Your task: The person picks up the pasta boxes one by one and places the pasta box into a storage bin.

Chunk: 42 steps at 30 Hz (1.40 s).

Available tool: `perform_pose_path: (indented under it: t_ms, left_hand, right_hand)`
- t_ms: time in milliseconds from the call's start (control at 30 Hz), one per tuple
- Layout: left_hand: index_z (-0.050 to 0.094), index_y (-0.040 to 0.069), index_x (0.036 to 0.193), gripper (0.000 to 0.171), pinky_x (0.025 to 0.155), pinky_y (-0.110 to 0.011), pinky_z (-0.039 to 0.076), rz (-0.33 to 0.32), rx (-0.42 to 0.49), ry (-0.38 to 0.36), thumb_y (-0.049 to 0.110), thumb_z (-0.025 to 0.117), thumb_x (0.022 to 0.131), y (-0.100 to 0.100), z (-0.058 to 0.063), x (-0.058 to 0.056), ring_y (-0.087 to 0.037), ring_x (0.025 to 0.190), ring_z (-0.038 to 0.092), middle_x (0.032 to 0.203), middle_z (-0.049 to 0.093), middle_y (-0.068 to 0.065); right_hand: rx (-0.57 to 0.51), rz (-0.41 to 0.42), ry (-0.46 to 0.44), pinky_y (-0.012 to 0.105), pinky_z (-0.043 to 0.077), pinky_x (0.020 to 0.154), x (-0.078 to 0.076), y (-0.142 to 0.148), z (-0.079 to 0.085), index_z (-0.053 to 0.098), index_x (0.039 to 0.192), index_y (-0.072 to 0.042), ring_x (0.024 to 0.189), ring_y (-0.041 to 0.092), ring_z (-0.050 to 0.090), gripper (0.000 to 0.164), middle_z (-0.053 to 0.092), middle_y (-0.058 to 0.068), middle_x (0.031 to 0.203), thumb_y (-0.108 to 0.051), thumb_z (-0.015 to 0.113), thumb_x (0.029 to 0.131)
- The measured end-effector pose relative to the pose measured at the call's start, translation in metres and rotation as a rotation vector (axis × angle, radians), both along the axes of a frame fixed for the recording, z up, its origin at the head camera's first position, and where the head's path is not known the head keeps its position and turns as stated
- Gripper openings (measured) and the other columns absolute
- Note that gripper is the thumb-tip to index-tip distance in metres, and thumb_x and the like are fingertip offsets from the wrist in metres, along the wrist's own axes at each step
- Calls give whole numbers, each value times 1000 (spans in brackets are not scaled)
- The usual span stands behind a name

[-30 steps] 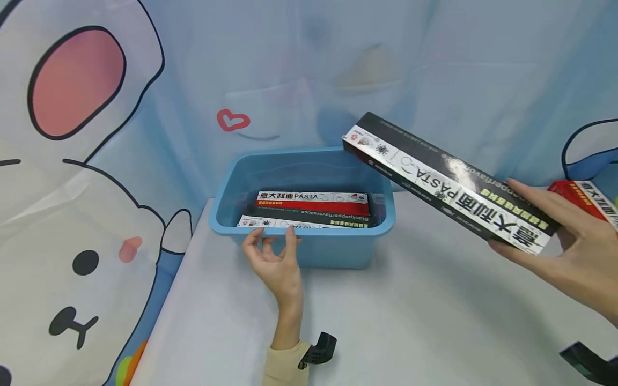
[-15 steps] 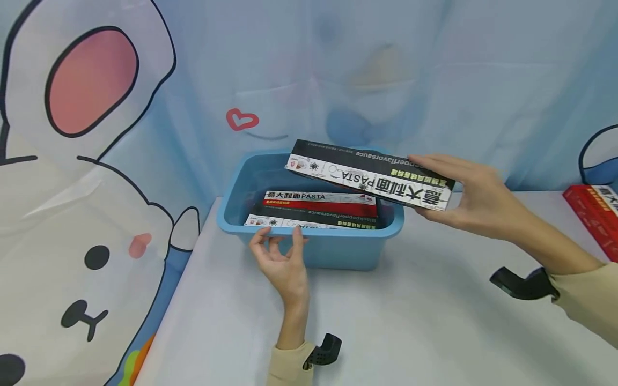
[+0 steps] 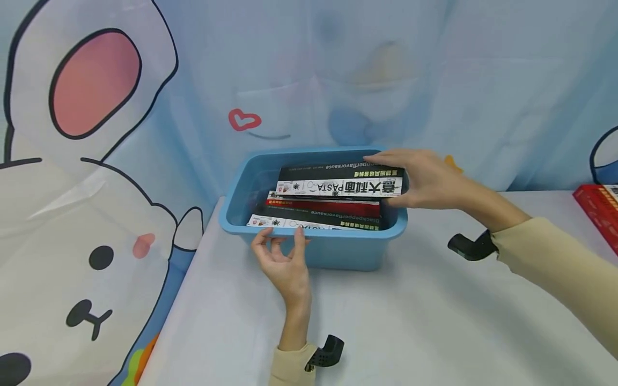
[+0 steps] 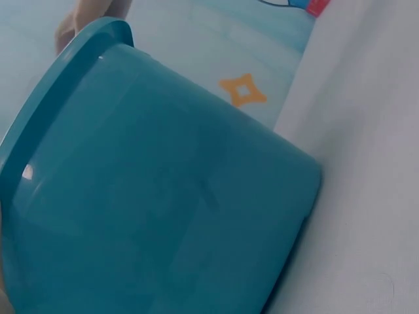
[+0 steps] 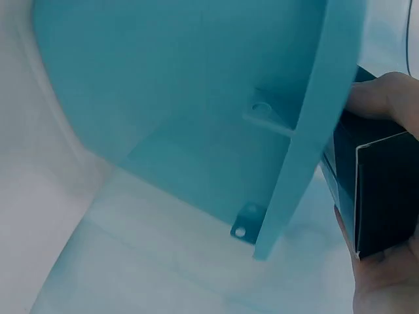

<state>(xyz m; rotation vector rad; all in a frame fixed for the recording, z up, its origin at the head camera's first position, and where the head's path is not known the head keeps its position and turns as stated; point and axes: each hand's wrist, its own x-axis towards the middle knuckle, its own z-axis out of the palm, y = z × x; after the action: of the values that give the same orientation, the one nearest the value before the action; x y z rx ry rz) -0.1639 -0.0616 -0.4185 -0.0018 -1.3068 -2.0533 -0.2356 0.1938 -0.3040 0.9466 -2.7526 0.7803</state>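
Observation:
A blue plastic bin (image 3: pixel 316 249) stands on the white table, holding several pasta boxes. My right hand (image 3: pixel 429 179) grips the right end of a black-and-white pasta box (image 3: pixel 338 179), thumb and fingers on opposite sides. This box lies slanted inside the rim, above a red pasta box (image 3: pixel 328 205) and another black pasta box (image 3: pixel 318 215). In the right wrist view, the dark end of the held box (image 5: pixel 389 196) shows beside the bin's rim. My left hand (image 3: pixel 285 268) holds the bin's front rim with bent fingers; in its wrist view, the bin wall (image 4: pixel 163 183) hides most of it.
A red box (image 3: pixel 598 214) lies on the table at the far right. Behind the bin hangs a light blue printed curtain (image 3: pixel 483 107), with a large cartoon figure on the left. White table surface (image 3: pixel 410 321) extends in front of the bin.
My right hand has carried the black-and-white pasta box leftward and down into the bin, over the other boxes. My left hand has kept its place at the front rim.

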Motion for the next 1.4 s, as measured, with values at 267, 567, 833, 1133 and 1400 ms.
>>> perform_pose_path:
  t_ms: [267,567,833,1133,1400]
  left_hand:
    - [37,-13,126,55,68,-36,67,-5,-3,12,-9,76,87,2,0,4,-18,93,56,116,41,-12]
    - [39,-9,124,52,68,-37,67,-2,-4,27,-10,75,87,1,1,6,-17,92,56,114,41,-12]
    - [42,-5,123,49,67,-36,67,-4,0,33,-10,75,87,1,1,7,-17,92,57,115,42,-12]
    - [40,-9,124,51,67,-35,67,0,-1,28,-9,75,87,-2,2,8,-18,93,58,115,44,-13]
    - [42,-6,123,50,66,-35,66,7,-1,36,-9,76,86,-3,4,9,-19,93,58,117,45,-13]
  right_hand:
    - [-4,53,-45,65,52,101,-15,-12,-6,55,149,-1,134,47,54,79,54,26,150,-6,88,78]
    - [-29,50,-138,57,57,91,-28,-19,-6,54,150,-1,116,37,66,78,51,26,152,-6,88,79]
    - [-33,63,-220,59,53,99,-38,-24,-8,55,149,-2,131,39,56,77,52,24,152,-13,89,81]
    - [6,50,-272,65,45,109,-43,-28,-8,54,151,-4,144,42,44,81,49,24,155,-20,91,80]
    - [24,68,-277,66,42,113,-46,-31,-11,54,152,-4,145,43,42,81,49,24,155,-20,91,81]
